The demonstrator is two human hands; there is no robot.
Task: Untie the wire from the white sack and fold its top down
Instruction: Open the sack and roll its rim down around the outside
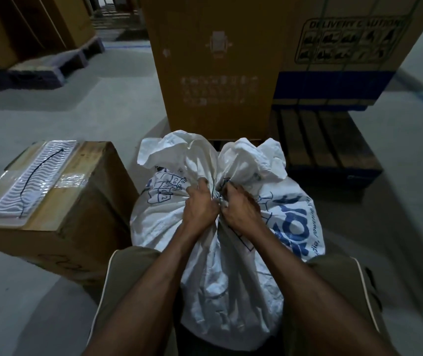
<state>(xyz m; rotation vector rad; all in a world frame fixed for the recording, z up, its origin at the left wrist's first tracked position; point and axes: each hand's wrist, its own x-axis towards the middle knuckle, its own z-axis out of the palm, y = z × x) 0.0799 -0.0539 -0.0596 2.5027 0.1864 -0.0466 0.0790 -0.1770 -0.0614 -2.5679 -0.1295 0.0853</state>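
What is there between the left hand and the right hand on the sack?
In the head view, the wire sits between the left hand and the right hand, wound around the gathered neck of the white sack. Both hands pinch there.

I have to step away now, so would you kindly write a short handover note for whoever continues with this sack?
Left hand: closed on the gathered neck of the white sack, on its left side.
Right hand: closed on the neck from the right, fingertips at the wire.
Sack: upright between the person's knees, its loose top flaring above the tie.
Done: both hands are on the knot; the wire looks still wound around the neck.
Left: unwind and remove the wire, then fold the top down.
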